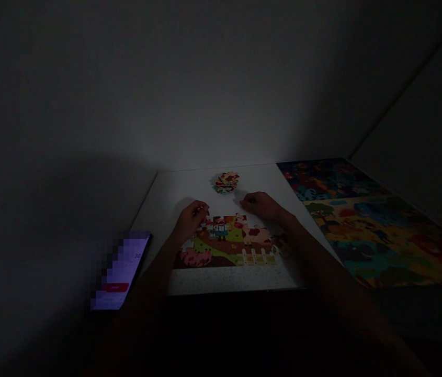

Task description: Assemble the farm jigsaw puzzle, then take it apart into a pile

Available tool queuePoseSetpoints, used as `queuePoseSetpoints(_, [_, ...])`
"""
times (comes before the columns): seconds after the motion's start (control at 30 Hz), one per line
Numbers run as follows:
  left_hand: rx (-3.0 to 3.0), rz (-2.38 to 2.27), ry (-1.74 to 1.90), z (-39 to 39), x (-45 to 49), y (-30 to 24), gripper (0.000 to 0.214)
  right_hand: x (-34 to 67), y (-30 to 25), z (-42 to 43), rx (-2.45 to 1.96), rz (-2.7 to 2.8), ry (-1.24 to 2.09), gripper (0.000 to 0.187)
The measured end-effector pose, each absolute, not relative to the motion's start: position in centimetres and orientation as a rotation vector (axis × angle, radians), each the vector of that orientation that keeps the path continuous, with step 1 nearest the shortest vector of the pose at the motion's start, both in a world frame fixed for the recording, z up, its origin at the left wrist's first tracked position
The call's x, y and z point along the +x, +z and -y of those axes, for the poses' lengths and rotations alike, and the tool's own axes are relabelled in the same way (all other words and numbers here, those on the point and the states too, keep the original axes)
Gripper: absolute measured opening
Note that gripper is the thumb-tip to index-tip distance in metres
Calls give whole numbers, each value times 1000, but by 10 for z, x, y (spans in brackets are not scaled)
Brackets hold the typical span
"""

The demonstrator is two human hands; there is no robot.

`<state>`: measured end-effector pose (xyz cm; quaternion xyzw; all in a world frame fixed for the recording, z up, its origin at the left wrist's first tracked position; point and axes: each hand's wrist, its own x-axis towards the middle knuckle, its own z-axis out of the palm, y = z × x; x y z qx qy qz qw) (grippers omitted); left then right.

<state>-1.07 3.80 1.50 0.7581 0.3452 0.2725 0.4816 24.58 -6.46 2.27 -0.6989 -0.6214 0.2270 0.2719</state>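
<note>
We find a farm-scene jigsaw puzzle [224, 246] partly assembled on the white surface [181, 186], lying between and below the two hands. The lighting is poor and limits what we can confirm.

Joined so far: a pig at the lower left, a figure in a blue skirt, a spotted cow and a white fence. The near edge runs nearly straight and looks complete for much of its length. The far edge is stepped and irregular, so we judge the upper part of the picture to be unbuilt. At the right end, pieces lie in shadow near the right forearm; we cannot tell whether they are joined.

Outstanding: a heaped pile of loose pieces [226, 183] sits beyond the assembled part, apart from it. We cannot count them.

The left hand [191, 220] is at the puzzle's far left corner, fingers curled and fingertips close together; we cannot tell whether a piece is pinched there. The right hand [260, 204] hangs between the pile and the cow, fingers bent inward, its grip likewise unconfirmed.

Alongside, we note a savanna picture [381, 230] and a darker animal picture [323, 178] at right, and a lit phone [126, 267] at left.
</note>
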Motion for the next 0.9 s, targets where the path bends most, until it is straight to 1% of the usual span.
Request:
queuePoseSetpoints(0.2, [1709,-850,756,-42,-10,17,49,247,24,65,-1830,1736,669,31])
queuePoseSetpoints(0.4, [1766,-901,793,-49,-14,28,49,248,25,64,-1688,1779,857,17])
queuePoseSetpoints(0.47, [1795,-919,785,-53,-11,35,51,248,25,64,-1639,1779,935,15])
queuePoseSetpoints(0.57, [1813,-908,767,-58,-2,49,52,249,26,65,-1638,1798,970,23])
queuePoseSetpoints(0.73, [1821,-831,794,-71,31,76,46,248,27,66,-1711,1915,862,45])
queuePoseSetpoints(0.9, [1794,-919,843,-90,80,86,36,247,28,68,-1724,2008,804,51])
